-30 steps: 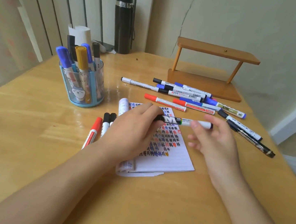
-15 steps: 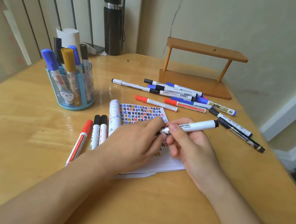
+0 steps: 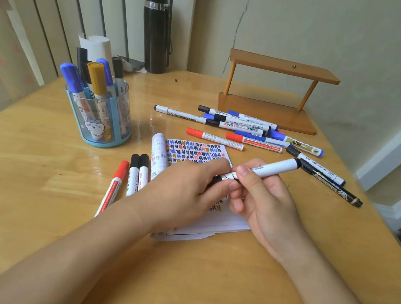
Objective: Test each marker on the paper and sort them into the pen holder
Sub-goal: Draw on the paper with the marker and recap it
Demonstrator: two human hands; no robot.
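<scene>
Right hand [image 3: 263, 206] pinched the white marker [image 3: 273, 168] mid-barrel, thumb on top. The barrel stuck out up-right past the grip. Left hand [image 3: 183, 193] curled round its dark near end. Marker sat just above the scribbled paper [image 3: 194, 151]. Pen holder [image 3: 101, 123] stood well apart, rear left. 3 loose markers [image 3: 138, 174] lay left of the paper.

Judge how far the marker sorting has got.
Done: several markers stand in the holder; the paper bears test marks. In hand: left hand and right hand grip one white marker. Left: many loose markers lie on the table.
</scene>
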